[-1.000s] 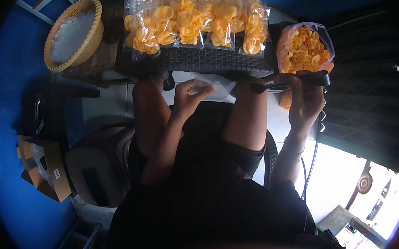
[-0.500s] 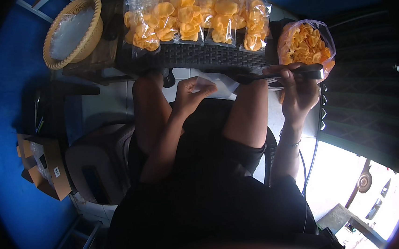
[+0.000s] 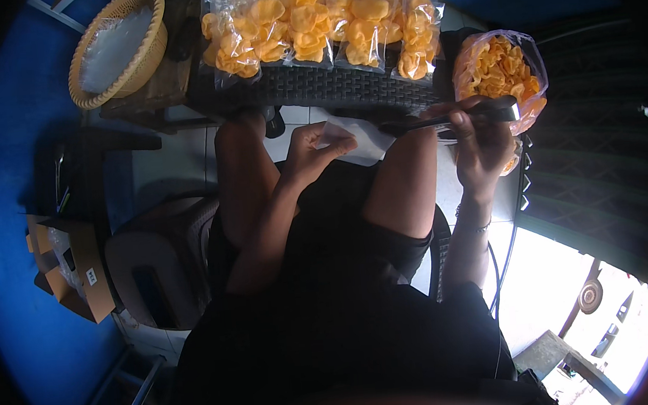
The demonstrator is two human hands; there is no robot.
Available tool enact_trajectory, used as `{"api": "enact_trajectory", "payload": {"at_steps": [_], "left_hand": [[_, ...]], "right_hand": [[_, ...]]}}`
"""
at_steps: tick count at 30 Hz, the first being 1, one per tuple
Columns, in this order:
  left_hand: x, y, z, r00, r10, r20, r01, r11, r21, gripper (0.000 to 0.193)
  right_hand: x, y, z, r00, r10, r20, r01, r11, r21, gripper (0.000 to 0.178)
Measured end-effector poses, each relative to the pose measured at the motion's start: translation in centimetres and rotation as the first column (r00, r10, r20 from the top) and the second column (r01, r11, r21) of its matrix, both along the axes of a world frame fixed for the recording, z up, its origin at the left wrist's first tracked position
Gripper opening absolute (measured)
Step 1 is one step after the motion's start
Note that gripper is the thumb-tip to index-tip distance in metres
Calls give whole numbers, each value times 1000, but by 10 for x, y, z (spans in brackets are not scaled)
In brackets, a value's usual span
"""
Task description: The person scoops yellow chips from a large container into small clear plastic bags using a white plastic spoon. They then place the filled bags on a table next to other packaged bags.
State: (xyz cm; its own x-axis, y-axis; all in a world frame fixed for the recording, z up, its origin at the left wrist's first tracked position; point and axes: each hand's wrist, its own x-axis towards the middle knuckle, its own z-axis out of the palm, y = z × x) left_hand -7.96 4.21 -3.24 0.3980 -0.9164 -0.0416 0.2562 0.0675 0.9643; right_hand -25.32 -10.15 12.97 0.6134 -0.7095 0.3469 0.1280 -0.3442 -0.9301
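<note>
Above my lap, my left hand (image 3: 314,154) pinches a clear plastic bag (image 3: 365,140) between thumb and fingers. The bag looks flat, and its mouth points toward the right. Gripped in my right hand (image 3: 482,144) is a pair of tongs (image 3: 495,110), dark along the tips and shiny at the bent end. The tips reach left to the bag's edge; whether they are inside it I cannot tell. Behind my right hand stands a pinkish plastic bag (image 3: 539,113) full of loose orange crackers (image 3: 500,67).
Several filled cracker packets (image 3: 364,35) lie on a dark woven table (image 3: 330,85) ahead. At the far left, a wicker basket (image 3: 148,70) holds clear empty bags (image 3: 116,51). A cardboard box (image 3: 78,267) and a dark stool (image 3: 163,265) stand to my left.
My right hand and the tongs have shifted slightly left, toward the plastic bag. My left hand, still holding the bag, has moved very slightly to the right.
</note>
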Motion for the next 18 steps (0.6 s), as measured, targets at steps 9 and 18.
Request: {"api": "enact_trajectory", "payload": {"at_steps": [9,18], "left_hand": [[0,0,3,1000,-2,-24,2,1000,-15,10],[-6,1,12,987,-114,114,119,992,-41,16]], "right_hand": [[5,2,-5,1000,12,1,-12,999,38,15],[22,19,-29,983,122,-138,-105,986,127,14]]}}
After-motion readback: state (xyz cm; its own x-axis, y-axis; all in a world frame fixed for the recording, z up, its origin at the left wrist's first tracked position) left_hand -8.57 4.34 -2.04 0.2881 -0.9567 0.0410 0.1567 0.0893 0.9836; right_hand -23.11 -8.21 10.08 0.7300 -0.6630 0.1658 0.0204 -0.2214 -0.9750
